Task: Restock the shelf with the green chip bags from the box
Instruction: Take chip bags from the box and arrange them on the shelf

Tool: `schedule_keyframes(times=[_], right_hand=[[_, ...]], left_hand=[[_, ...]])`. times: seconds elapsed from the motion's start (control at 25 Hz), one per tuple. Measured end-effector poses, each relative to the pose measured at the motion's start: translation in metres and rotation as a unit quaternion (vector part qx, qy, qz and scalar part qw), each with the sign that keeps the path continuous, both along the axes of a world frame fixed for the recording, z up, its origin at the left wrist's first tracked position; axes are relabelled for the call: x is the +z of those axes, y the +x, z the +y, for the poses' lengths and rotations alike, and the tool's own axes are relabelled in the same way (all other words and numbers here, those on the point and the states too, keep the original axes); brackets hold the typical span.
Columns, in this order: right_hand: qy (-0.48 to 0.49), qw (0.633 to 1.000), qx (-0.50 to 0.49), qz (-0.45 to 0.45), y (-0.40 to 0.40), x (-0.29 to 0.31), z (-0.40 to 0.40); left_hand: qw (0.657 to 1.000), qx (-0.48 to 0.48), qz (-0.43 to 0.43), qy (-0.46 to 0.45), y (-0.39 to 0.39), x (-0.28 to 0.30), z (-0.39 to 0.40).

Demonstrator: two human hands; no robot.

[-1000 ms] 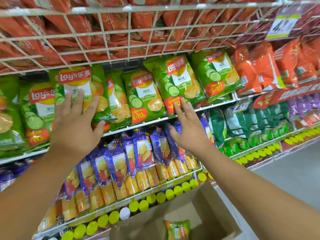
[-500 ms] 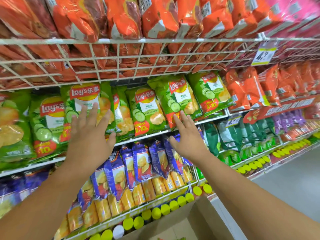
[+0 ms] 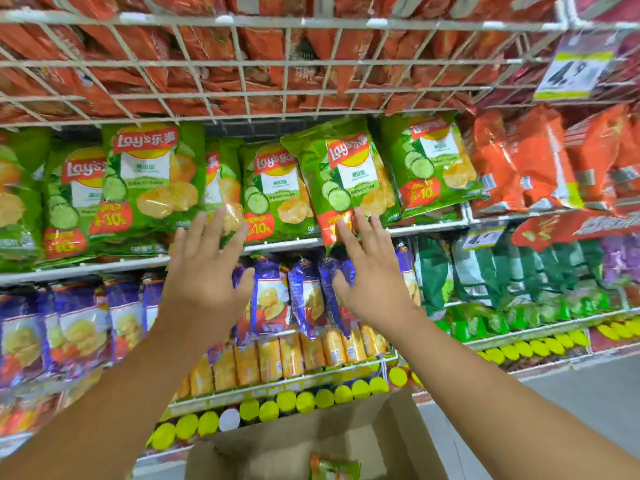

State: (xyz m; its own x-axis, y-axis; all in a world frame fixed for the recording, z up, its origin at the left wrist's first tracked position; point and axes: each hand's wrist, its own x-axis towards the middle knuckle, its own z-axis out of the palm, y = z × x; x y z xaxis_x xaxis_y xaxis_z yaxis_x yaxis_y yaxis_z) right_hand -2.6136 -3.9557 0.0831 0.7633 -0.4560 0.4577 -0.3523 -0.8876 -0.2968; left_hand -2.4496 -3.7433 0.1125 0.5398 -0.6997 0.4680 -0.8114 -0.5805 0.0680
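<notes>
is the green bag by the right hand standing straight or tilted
Tilted. The green bag leans with its top toward the left, its bottom corner hanging over the shelf edge, where the right hand touches it.

Green chip bags (image 3: pixel 152 174) stand crowded along the shelf (image 3: pixel 284 242).

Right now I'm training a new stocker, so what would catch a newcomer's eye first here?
Two open hands, left hand and right hand, reach toward the green chip bags on the middle shelf. Above them, orange bags crowd a wire rack. A cardboard box sits below.
</notes>
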Motion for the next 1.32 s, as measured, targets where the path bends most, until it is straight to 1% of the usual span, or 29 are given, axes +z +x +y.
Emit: schedule_keyframes(times=[0.08, 0.16, 0.28, 0.4, 0.48, 0.52, 0.6, 0.72, 0.96, 1.04, 1.12, 1.2, 1.32], right_hand=[[0.011, 0.999, 0.038, -0.006, -0.01, 0.0, -0.008], [0.018, 0.998, 0.065, -0.012, -0.027, -0.009, -0.01], [0.035, 0.995, 0.092, -0.014, -0.065, -0.052, -0.008], [0.065, 0.99, 0.097, 0.084, -0.099, -0.13, -0.007], [0.08, 0.981, 0.086, 0.153, -0.113, -0.186, -0.008], [0.088, 0.974, 0.085, 0.19, -0.118, -0.219, -0.006], [0.103, 0.957, 0.088, 0.258, -0.128, -0.277, -0.004], [0.139, 0.927, 0.088, 0.337, -0.141, -0.362, 0.0], [0.217, 0.881, 0.053, 0.417, -0.151, -0.515, 0.007], [0.241, 0.856, 0.045, 0.455, -0.151, -0.562, 0.007], [0.267, 0.825, 0.029, 0.497, -0.152, -0.604, 0.006], [0.288, 0.797, 0.012, 0.531, -0.15, -0.645, 0.003], [0.36, 0.757, -0.028, 0.544, -0.144, -0.706, -0.005]], left_hand=[[1.0, 0.006, -0.017, -0.015, -0.022, -0.014, -0.007], [0.999, 0.03, -0.014, 0.004, -0.043, -0.035, -0.011], [0.996, 0.057, 0.063, 0.033, -0.076, -0.082, -0.011], [0.985, 0.056, 0.137, 0.092, -0.106, -0.153, -0.007], [0.977, 0.048, 0.178, 0.108, -0.118, -0.201, -0.009], [0.969, 0.046, 0.205, 0.132, -0.122, -0.23, -0.01], [0.945, 0.055, 0.259, 0.192, -0.13, -0.287, -0.01], [0.906, 0.055, 0.342, 0.242, -0.141, -0.378, -0.003], [0.831, 0.107, 0.445, 0.317, -0.154, -0.547, -0.003], [0.811, 0.123, 0.463, 0.337, -0.156, -0.602, -0.008], [0.799, 0.132, 0.473, 0.347, -0.157, -0.657, -0.012], [0.795, 0.134, 0.478, 0.349, -0.156, -0.709, -0.016], [0.793, 0.141, 0.484, 0.341, -0.146, -0.78, -0.019]])
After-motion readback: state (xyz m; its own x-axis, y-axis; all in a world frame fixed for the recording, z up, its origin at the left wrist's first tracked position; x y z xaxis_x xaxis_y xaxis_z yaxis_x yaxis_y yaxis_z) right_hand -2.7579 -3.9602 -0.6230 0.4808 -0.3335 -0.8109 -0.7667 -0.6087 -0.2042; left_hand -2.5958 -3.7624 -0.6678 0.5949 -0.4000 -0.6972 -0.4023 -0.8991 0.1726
